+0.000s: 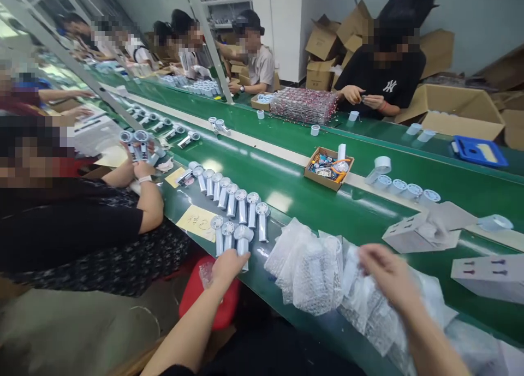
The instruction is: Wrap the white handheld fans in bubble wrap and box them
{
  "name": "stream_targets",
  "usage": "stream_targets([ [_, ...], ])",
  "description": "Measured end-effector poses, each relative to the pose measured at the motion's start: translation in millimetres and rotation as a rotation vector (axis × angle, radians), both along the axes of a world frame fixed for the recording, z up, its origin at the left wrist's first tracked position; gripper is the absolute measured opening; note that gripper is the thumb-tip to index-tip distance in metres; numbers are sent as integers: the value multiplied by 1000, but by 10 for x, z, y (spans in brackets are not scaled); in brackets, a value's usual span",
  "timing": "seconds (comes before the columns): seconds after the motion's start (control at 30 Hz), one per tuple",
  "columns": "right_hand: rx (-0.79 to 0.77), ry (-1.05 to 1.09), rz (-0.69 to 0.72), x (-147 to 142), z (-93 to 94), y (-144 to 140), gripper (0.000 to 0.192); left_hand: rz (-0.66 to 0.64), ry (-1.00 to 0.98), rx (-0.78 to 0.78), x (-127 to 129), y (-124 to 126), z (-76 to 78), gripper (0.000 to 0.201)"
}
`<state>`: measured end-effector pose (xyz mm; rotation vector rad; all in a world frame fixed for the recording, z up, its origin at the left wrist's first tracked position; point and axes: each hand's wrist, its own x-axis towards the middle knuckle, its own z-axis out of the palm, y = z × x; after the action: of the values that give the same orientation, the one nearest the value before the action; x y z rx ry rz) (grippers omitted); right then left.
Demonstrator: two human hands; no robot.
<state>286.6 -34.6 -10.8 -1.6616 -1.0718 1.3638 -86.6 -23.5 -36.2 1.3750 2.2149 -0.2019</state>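
My left hand (226,267) reaches to the near edge of the green conveyor belt (295,185) and closes on the handle of a small white handheld fan (243,238), one of three lying there. A clear bubble-wrap bag (207,273) shows just under that hand. My right hand (387,275) rests on a heap of clear bubble-wrap bags (319,272), fingers spread over them. A row of several more white fans (233,197) lies further up the belt.
A person in dark clothes (82,223) sits at my left holding fans. Other workers sit across the belt. A small cardboard box of parts (328,167), white cardboard boxes (413,234), round white fan parts (405,189) and yellow paper notes (197,221) lie on the belt.
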Motion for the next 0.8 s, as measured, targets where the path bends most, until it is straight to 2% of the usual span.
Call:
stream_targets([
  [0.03, -117, 118, 90, -398, -26, -73, 37, -6, -53, -4, 23, -44, 16, 46],
  [0.1, -347, 465, 125, -1078, -106, -162, 51, -3, -296, -2, 129, -154, 77, 53],
  [0.17, -395, 740, 96, -1499, -176, -185, 60, -11, -674, -35, 303, -273, 133, 58],
  [0.2, -373, 817, 45, -1593, -196, -180, 60, -24, -850, -52, 404, -327, 141, 60],
  [0.23, -329, 845, -32, -1611, -201, -173, 57, -54, -966, -44, 509, -373, 131, 60],
  [0.3, -216, 806, -257, -1445, -169, -175, 48, -226, -987, 58, 713, -441, 46, 54],
  [0.37, -116, 702, -489, -1100, -83, -250, 44, -574, -850, 166, 896, -474, -112, 36],
  [0.43, -59, 585, -631, -708, 39, -435, 47, -957, -673, 141, 1046, -472, -296, 24],
  [0.47, -48, 533, -665, -534, 102, -570, 48, -1087, -604, 98, 1104, -457, -378, 22],
  [0.5, -42, 491, -680, -393, 161, -727, 49, -1156, -554, 63, 1149, -432, -445, 18],
  [0.57, -66, 456, -657, -238, 241, -1070, 46, -1165, -523, 40, 1203, -355, -511, 12],
  [0.67, -173, 574, -519, -343, 234, -1483, 44, -1110, -552, 63, 1229, -211, -442, 26],
  [0.73, -218, 727, -385, -551, 160, -1597, 57, -1077, -589, 71, 1234, -127, -337, 33],
  [0.8, -224, 855, -273, -742, 69, -1596, 74, -1043, -602, 89, 1217, -66, -249, 33],
])
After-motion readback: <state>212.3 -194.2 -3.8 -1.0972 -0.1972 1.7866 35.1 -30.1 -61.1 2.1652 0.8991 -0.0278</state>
